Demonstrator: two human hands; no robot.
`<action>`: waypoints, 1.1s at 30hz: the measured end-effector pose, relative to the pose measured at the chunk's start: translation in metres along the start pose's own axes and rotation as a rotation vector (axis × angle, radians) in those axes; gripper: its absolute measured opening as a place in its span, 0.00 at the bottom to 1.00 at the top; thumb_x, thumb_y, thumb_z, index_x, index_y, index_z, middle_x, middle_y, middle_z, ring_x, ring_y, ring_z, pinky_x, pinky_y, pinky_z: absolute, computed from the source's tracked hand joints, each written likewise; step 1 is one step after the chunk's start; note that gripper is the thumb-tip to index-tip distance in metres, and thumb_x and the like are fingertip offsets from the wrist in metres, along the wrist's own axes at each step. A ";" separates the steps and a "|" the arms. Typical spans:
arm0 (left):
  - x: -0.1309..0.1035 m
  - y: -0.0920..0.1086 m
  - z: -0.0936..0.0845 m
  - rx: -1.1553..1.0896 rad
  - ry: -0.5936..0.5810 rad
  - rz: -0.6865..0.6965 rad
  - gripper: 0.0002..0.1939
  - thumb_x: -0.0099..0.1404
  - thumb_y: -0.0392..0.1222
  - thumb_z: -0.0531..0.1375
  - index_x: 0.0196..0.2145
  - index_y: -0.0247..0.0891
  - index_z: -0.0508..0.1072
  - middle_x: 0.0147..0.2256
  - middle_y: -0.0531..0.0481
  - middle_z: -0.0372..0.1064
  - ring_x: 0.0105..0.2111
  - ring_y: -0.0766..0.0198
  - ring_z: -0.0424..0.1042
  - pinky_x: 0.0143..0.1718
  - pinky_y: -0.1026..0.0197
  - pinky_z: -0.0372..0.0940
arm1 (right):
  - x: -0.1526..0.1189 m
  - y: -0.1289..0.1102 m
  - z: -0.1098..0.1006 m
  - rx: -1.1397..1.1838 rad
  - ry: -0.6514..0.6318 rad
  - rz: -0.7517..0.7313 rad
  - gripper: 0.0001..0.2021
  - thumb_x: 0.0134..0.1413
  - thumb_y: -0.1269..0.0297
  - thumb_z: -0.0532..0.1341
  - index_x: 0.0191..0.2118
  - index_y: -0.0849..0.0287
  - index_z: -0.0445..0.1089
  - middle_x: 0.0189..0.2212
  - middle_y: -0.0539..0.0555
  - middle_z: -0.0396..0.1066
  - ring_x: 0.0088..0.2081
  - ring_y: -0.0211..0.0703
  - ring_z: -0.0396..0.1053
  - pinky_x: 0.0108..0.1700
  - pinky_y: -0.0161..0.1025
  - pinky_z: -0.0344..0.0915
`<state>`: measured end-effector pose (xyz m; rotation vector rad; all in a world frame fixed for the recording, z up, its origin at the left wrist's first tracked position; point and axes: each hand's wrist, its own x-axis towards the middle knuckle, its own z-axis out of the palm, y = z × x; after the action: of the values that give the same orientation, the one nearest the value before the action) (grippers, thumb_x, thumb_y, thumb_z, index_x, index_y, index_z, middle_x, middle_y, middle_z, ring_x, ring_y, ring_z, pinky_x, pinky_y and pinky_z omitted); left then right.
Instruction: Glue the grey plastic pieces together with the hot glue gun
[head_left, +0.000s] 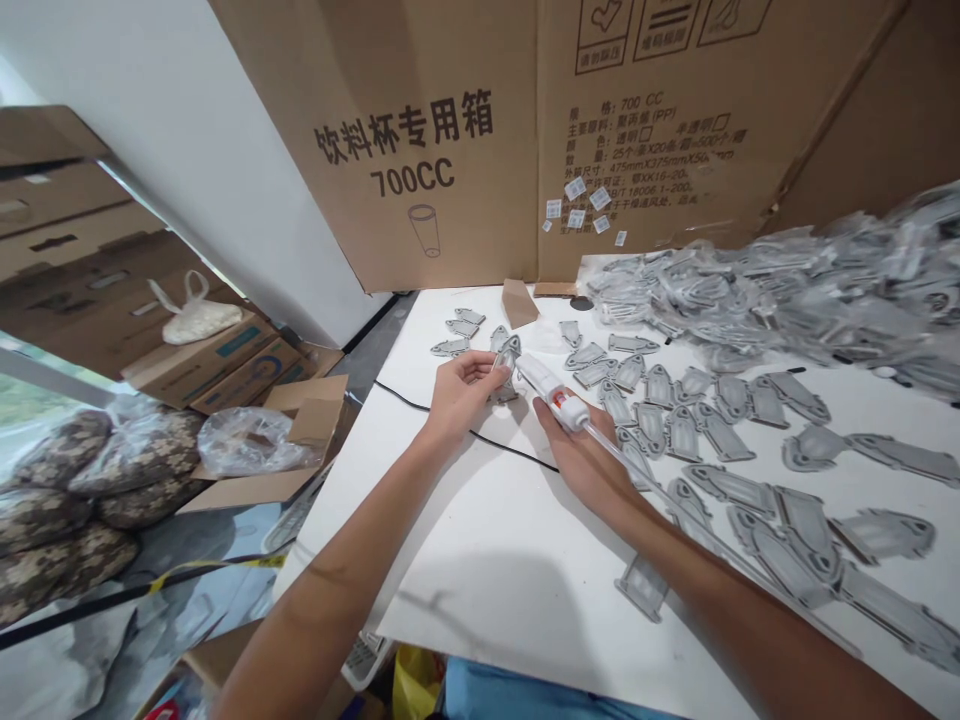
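My left hand (466, 392) pinches a small grey frame-shaped piece (508, 352) between thumb and fingers, tilted up above the white table. My right hand (583, 440) is wrapped round a white glue gun (551, 388) with a red mark on its body. A long clear glue stick (622, 455) runs out of its back along my right forearm. The gun's tip points at the piece in my left hand; I cannot tell whether they touch. Similar grey pieces (682, 433) with pale translucent middles lie to the right, and several more (450, 347) lie beyond my left hand.
Clear-bagged grey pieces (817, 290) are heaped at the back right. A large cardboard box (450, 220) stands behind the white table (465, 540). A black cord (517, 453) crosses the tabletop. Boxes (217, 365) and camouflage-patterned bundles (67, 490) lie left, off the table.
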<state>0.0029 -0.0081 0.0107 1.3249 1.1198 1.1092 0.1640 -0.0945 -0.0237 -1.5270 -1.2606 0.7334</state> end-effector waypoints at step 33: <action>0.000 -0.002 0.004 0.013 0.050 0.014 0.14 0.55 0.46 0.74 0.36 0.36 0.81 0.30 0.47 0.75 0.29 0.65 0.70 0.33 0.61 0.66 | 0.003 0.007 0.004 -0.017 0.032 0.051 0.22 0.67 0.40 0.56 0.31 0.53 0.65 0.20 0.45 0.62 0.23 0.41 0.58 0.28 0.38 0.53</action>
<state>0.0068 -0.0087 0.0083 1.3240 1.1574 1.1522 0.1637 -0.0906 -0.0316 -1.5836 -1.2105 0.7294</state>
